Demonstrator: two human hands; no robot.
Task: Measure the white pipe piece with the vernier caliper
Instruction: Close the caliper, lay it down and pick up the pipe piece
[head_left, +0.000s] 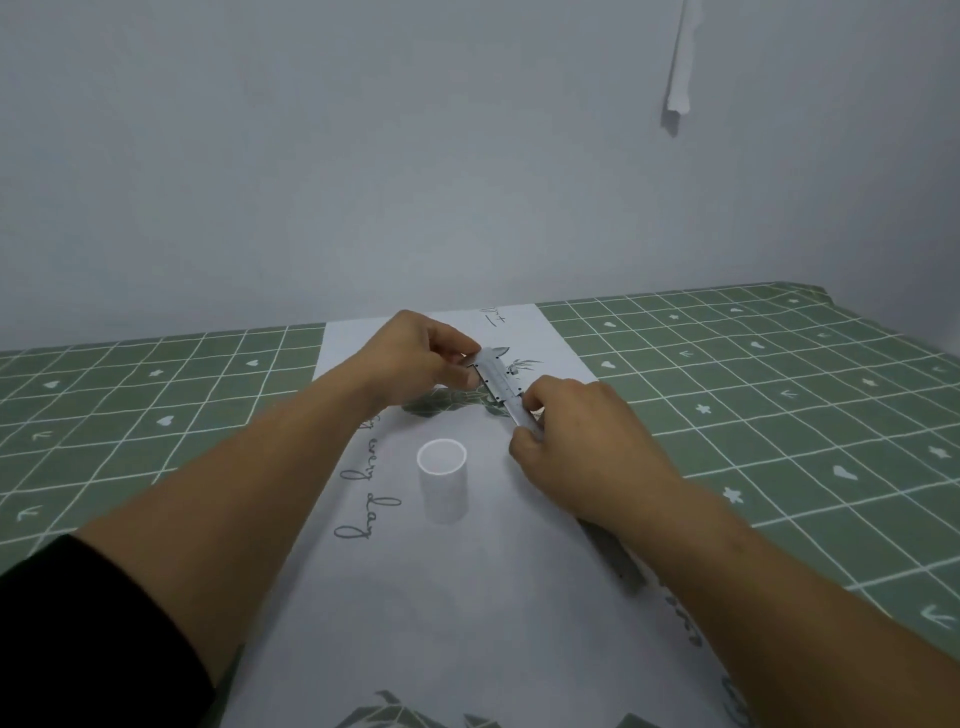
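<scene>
The white pipe piece (442, 475) stands upright on the white printed sheet (467, 597), its open end facing up. Nothing touches it. Beyond it, the steel vernier caliper (497, 383) is held just above the sheet by both hands. My left hand (415, 358) pinches the jaw end of the caliper between fingers and thumb. My right hand (576, 441) grips the caliper's beam and slider; the tail of the beam (615, 558) runs back under my right wrist. The jaws sit well behind the pipe piece, apart from it.
A green checked tablecloth (753, 415) covers the table on both sides of the sheet. A pale grey wall rises right behind the table's far edge. A white strip (679, 78) hangs on the wall at the upper right.
</scene>
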